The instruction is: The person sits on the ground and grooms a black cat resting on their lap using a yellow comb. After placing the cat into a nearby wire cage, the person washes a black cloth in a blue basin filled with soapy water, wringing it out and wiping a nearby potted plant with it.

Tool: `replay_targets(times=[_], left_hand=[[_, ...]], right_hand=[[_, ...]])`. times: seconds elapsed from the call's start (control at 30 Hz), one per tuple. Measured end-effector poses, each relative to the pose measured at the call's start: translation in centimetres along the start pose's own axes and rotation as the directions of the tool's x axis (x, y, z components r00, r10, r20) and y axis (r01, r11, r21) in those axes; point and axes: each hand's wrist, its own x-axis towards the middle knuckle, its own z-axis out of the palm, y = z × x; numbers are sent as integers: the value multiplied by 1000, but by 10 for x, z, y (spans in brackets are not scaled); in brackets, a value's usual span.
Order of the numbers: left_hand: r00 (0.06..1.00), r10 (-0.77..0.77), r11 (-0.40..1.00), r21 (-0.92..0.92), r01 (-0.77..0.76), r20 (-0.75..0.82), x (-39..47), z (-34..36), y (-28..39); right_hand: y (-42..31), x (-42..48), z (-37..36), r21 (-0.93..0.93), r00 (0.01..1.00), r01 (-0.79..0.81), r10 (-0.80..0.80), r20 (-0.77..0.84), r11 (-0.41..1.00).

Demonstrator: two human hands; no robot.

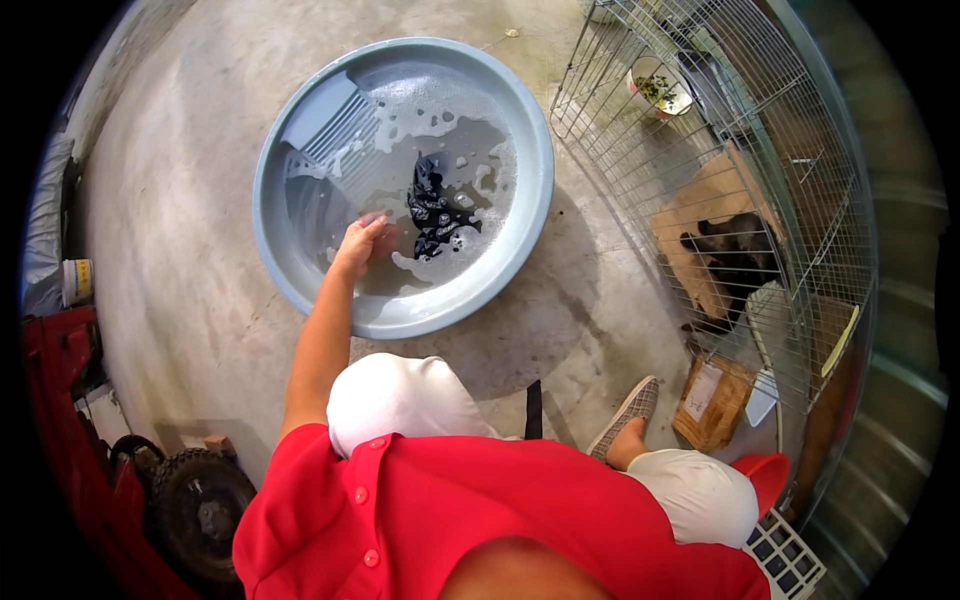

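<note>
A large round blue-grey plastic basin [539,172] stands on the floor before me, holding cloudy, sudsy water. A ridged washboard [341,124] is moulded into its upper left side. Dark wet cloth [431,210] lies bunched in the water near the middle, with foam around it. My left hand [364,241] dips partly into the water left of the cloth, apart from it; its fingers are blurred and partly under the surface, so whether they hold anything does not show. My right hand is out of view.
A wire cage [615,150] at the right has a dark-furred animal [739,244] on cardboard and a bowl of food [660,94]. A cardboard box [712,401] sits below it, near my shoe [634,412]. At the lower left are a tyre [202,514] and a red metal vehicle part [60,360].
</note>
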Motion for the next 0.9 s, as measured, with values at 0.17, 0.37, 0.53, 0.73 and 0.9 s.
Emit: replay_targets(times=[0.17,0.37,0.53,0.73,0.9], left_hand=[[1000,-24,998,66,24,6,-14,16,20],[999,-15,999,45,17,-43,-13,22,24],[1000,-20,1000,-1,20,11,-10,21,28],[990,-28,1000,-4,29,141,-12,21,29],[955,-24,998,-49,40,295,4,24,20]], right_hand=[[3,-3,-2,-8,1000,-5,4,-4,1000],[18,-16,-7,-50,1000,1,0,8,999],[94,-68,-79,-147,995,89,-82,55,985],[-27,-171,-304,-165,777,401,-430,-459,901],[-236,-204,-370,-578,457,576,-814,-358,577]])
